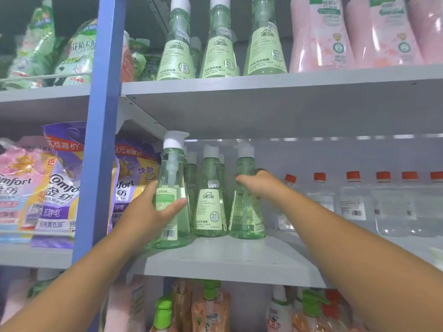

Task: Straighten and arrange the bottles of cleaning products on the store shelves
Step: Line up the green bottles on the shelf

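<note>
Green pump bottle (171, 200) at the shelf's (215, 262) front left corner: your left grip (153, 209) clamps it; your right grip (256, 185) clamps the third bottle (247, 212).

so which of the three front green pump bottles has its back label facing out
The leftmost green bottle, gripped by the left hand: barcode side out; the other two show front labels.

both arms extended, left hand (153, 209) and right hand (254, 185) curled.
</note>
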`<action>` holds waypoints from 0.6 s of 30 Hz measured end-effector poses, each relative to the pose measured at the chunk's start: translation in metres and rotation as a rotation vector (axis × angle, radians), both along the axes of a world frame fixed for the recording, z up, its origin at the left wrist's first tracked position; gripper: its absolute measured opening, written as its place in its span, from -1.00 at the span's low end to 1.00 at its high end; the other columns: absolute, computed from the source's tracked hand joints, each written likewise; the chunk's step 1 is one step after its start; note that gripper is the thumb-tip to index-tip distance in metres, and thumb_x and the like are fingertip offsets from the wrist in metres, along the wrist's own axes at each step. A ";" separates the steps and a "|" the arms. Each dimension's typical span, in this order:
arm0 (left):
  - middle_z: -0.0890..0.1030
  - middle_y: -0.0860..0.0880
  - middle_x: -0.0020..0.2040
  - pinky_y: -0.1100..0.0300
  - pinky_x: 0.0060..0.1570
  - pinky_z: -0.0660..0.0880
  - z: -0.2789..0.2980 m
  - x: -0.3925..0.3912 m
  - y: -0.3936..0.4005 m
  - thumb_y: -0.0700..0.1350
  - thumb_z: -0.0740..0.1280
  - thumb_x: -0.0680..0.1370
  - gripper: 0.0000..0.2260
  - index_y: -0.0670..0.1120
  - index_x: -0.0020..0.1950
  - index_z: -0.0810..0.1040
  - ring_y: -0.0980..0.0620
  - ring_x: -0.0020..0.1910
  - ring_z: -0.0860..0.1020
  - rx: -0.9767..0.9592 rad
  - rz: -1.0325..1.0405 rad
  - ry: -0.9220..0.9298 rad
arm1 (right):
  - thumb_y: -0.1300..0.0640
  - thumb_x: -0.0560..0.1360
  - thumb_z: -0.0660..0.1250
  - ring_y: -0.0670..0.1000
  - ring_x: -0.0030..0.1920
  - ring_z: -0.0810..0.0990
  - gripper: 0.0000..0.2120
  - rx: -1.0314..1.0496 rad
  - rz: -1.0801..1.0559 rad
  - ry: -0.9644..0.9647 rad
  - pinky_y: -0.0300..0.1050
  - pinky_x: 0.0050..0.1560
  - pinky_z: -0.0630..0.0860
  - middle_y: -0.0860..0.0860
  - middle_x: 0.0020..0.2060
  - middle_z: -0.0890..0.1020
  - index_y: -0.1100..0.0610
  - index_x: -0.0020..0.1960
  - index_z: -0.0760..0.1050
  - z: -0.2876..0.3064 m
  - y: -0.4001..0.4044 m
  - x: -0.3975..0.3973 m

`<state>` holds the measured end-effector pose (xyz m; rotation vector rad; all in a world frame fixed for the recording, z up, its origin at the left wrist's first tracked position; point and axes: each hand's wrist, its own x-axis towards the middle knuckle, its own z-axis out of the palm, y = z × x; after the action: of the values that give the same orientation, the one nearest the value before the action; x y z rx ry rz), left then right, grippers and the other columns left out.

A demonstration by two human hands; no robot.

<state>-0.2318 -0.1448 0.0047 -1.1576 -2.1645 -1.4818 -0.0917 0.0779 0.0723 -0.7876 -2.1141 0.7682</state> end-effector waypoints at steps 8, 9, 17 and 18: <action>0.57 0.09 0.22 0.23 -0.10 0.43 -0.014 -0.009 -0.005 0.13 0.64 0.34 -0.16 0.24 0.43 0.16 0.16 0.06 0.58 -0.062 -0.119 -0.093 | -0.28 0.40 0.51 0.02 -0.02 0.63 -0.44 0.024 0.004 0.071 -0.09 -0.13 0.52 0.03 0.05 0.65 0.13 0.16 0.56 -0.005 0.008 0.004; 0.58 0.11 0.20 0.28 -0.12 0.42 -0.014 -0.009 -0.005 0.11 0.64 0.34 -0.17 0.24 0.43 0.17 0.20 0.04 0.57 -0.059 -0.122 -0.095 | -0.29 0.42 0.49 0.03 0.02 0.61 -0.41 0.003 0.009 0.080 -0.06 -0.08 0.51 0.01 0.08 0.64 0.16 0.19 0.54 -0.006 0.007 0.004; 0.43 0.33 -0.07 0.41 -0.25 0.31 -0.013 -0.001 -0.006 -0.02 0.56 0.48 -0.21 0.16 0.57 0.16 0.36 -0.14 0.43 -0.012 -0.084 -0.135 | -0.05 0.59 0.42 -0.06 -0.17 0.55 -0.76 -0.007 0.075 0.108 -0.15 -0.30 0.40 0.04 -0.06 0.64 0.04 -0.11 0.43 -0.009 0.002 0.010; 0.42 0.34 -0.08 0.42 -0.26 0.31 -0.013 0.002 -0.007 -0.03 0.56 0.48 -0.21 0.16 0.57 0.17 0.36 -0.16 0.43 -0.009 -0.081 -0.139 | -0.06 0.58 0.42 -0.05 -0.17 0.54 -0.76 0.014 0.062 0.119 -0.14 -0.30 0.40 0.04 -0.07 0.62 0.04 -0.11 0.43 -0.010 -0.001 0.008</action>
<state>-0.2302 -0.1522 -0.0082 -1.1917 -2.2399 -1.6334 -0.0834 0.0770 0.0625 -0.6553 -2.0435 0.8123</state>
